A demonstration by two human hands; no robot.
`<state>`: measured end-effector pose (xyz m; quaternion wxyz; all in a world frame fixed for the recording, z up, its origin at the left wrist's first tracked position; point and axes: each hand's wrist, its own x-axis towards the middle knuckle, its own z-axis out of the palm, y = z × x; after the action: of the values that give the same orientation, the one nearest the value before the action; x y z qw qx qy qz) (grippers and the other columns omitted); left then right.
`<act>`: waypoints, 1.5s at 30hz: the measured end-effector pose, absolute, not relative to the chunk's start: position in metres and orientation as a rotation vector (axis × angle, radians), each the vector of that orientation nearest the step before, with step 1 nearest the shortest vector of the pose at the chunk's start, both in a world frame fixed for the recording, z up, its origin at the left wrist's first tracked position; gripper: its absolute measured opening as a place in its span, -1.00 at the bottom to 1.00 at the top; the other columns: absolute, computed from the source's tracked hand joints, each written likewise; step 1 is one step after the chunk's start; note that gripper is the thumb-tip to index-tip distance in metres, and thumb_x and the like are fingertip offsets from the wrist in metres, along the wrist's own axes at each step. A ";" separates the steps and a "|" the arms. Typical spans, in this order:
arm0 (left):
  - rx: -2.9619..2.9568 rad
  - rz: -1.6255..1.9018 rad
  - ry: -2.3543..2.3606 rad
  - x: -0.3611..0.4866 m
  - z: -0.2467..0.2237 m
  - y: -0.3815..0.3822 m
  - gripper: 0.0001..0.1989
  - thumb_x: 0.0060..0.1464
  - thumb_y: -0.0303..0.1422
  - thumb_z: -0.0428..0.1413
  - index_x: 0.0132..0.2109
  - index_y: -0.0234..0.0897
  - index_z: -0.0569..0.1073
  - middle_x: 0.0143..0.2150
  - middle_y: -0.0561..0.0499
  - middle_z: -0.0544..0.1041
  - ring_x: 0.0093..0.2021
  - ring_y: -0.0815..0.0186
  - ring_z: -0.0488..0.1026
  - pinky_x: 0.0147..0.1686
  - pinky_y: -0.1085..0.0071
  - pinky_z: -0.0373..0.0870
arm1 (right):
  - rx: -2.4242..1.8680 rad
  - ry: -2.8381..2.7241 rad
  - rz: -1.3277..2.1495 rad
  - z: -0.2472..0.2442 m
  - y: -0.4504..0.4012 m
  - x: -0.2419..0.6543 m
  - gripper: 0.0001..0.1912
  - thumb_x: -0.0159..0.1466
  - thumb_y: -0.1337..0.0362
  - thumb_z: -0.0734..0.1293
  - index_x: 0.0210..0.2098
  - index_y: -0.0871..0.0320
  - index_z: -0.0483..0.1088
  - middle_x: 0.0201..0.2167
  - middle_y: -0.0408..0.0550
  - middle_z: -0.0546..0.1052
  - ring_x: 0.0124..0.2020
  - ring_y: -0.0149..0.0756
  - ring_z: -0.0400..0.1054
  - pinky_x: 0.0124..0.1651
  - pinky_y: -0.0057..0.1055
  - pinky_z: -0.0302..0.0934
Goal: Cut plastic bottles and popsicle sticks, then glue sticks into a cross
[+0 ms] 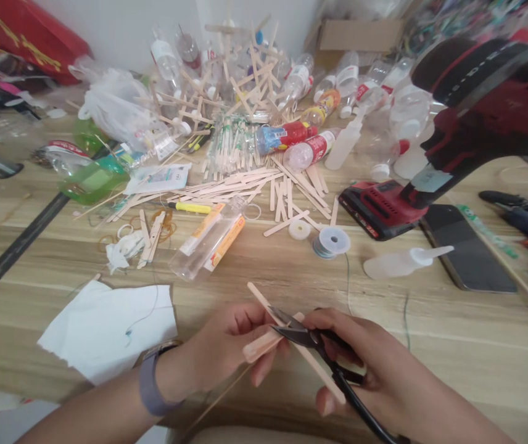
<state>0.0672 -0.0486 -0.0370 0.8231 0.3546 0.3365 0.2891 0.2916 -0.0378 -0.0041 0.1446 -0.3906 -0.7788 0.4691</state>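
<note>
My left hand grips crossed wooden craft sticks near the table's front edge; one long stick slants from upper left to lower right. My right hand holds black-handled scissors. Their blades are parted around the spot where the sticks cross. Whether the blades touch the wood cannot be made out. A thin strand hangs below my left hand. White paper with a loose thread lies beside my left wrist. Beyond the hands lies a clear plastic bottle, and a spool of wire or thread is nearby.
Loose craft sticks and a pile of crossed-stick pieces fill the middle back. Several plastic bottles lie around them. On the right stand a red cordless power tool, a phone and a squeeze bottle. A yellow cutter lies mid-table.
</note>
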 end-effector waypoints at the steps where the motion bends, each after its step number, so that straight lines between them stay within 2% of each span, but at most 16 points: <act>1: 0.762 0.606 0.710 0.067 -0.036 -0.048 -0.58 0.04 0.01 0.25 -0.38 -0.31 0.46 -0.64 0.16 0.35 -0.70 0.51 0.19 -0.62 0.51 0.06 | -1.125 -2.246 1.356 -0.004 -0.038 0.291 -0.56 0.18 0.05 0.47 -0.01 0.05 0.39 -0.36 -0.14 0.51 -0.42 -0.31 0.39 -0.41 -0.48 0.21; 4: 0.754 0.607 0.702 0.068 -0.036 -0.049 -0.60 0.07 -0.02 0.24 -0.35 -0.32 0.48 -0.57 0.13 0.39 -0.67 0.51 0.22 -0.61 0.52 0.09 | -1.117 -2.244 1.370 -0.006 -0.038 0.291 -0.52 0.16 0.01 0.48 0.00 0.03 0.38 -0.38 -0.16 0.51 -0.45 -0.33 0.36 -0.44 -0.49 0.18; 7: 0.756 0.607 0.710 0.068 -0.037 -0.050 -0.61 0.07 -0.03 0.24 -0.34 -0.32 0.48 -0.51 0.11 0.41 -0.66 0.52 0.23 -0.60 0.53 0.12 | -1.118 -2.243 1.380 -0.008 -0.038 0.291 -0.48 0.14 -0.01 0.49 0.02 0.02 0.36 -0.32 -0.12 0.54 -0.41 -0.30 0.40 -0.42 -0.47 0.19; 13: 0.793 0.588 0.747 0.067 -0.042 -0.052 -0.57 0.08 0.02 0.21 -0.30 -0.32 0.49 -0.59 0.13 0.39 -0.65 0.49 0.24 -0.58 0.52 0.13 | -1.105 -2.269 1.290 -0.010 -0.041 0.290 -0.47 0.13 -0.06 0.49 -0.03 0.00 0.32 -0.43 -0.23 0.48 -0.48 -0.35 0.37 -0.46 -0.51 0.18; 17: 0.818 0.587 0.740 0.067 -0.041 -0.052 -0.60 0.14 -0.01 0.17 -0.31 -0.31 0.48 -0.59 0.14 0.38 -0.64 0.50 0.23 -0.55 0.52 0.13 | -1.130 -2.294 1.093 -0.013 -0.044 0.287 -0.46 0.15 -0.10 0.46 -0.07 0.05 0.26 -0.49 -0.25 0.47 -0.57 -0.36 0.35 -0.54 -0.50 0.16; 19: 0.834 0.592 0.735 0.068 -0.039 -0.051 -0.62 0.16 -0.03 0.16 -0.32 -0.30 0.47 -0.60 0.16 0.37 -0.64 0.50 0.22 -0.53 0.52 0.13 | -1.112 -2.290 1.032 -0.014 -0.045 0.286 -0.48 0.20 -0.09 0.43 -0.05 0.07 0.22 -0.48 -0.22 0.50 -0.58 -0.33 0.38 -0.53 -0.47 0.18; 24: 0.863 0.601 0.740 0.069 -0.035 -0.049 -0.63 0.17 -0.03 0.15 -0.32 -0.29 0.45 -0.60 0.18 0.36 -0.63 0.50 0.22 -0.52 0.51 0.13 | -1.025 -2.320 0.997 -0.015 -0.046 0.285 -0.62 0.29 0.06 0.38 -0.03 0.09 0.23 -0.34 -0.04 0.61 -0.43 -0.21 0.50 -0.40 -0.39 0.28; 30: 0.836 0.589 0.735 0.070 -0.037 -0.050 -0.59 0.15 0.01 0.15 -0.33 -0.30 0.45 -0.57 0.16 0.36 -0.64 0.50 0.22 -0.54 0.50 0.12 | -1.028 -2.382 0.941 -0.010 -0.045 0.283 -0.75 0.31 0.12 0.31 -0.09 0.10 0.31 -0.44 -0.05 0.57 -0.51 -0.24 0.44 -0.46 -0.40 0.24; 35: 0.861 0.592 0.730 0.069 -0.037 -0.050 -0.63 0.16 -0.04 0.16 -0.33 -0.29 0.46 -0.58 0.17 0.36 -0.63 0.51 0.22 -0.53 0.51 0.12 | -1.042 -2.397 1.070 -0.007 -0.045 0.281 -0.70 0.31 0.03 0.33 -0.10 0.08 0.30 -0.42 -0.05 0.60 -0.52 -0.24 0.44 -0.46 -0.40 0.25; 40: 0.847 0.573 0.707 0.069 -0.035 -0.049 -0.60 0.16 -0.01 0.15 -0.34 -0.29 0.46 -0.62 0.17 0.35 -0.64 0.49 0.21 -0.52 0.50 0.12 | -0.983 -2.388 1.102 -0.011 -0.047 0.283 -0.76 0.35 0.15 0.26 -0.05 0.10 0.25 -0.21 0.07 0.63 -0.40 -0.21 0.50 -0.45 -0.39 0.25; 45: 0.819 0.571 0.686 0.071 -0.036 -0.049 -0.59 0.17 0.00 0.13 -0.37 -0.29 0.46 -0.66 0.18 0.31 -0.65 0.48 0.19 -0.53 0.49 0.09 | -0.997 -2.433 1.058 -0.010 -0.048 0.282 -0.68 0.30 0.13 0.32 -0.02 0.11 0.23 -0.25 0.08 0.63 -0.50 -0.24 0.45 -0.44 -0.37 0.27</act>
<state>0.0705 -0.0494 -0.0359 0.8222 0.3847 0.3224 0.2684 0.2819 -0.0475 -0.0102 0.1530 -0.3477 -0.8483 0.3689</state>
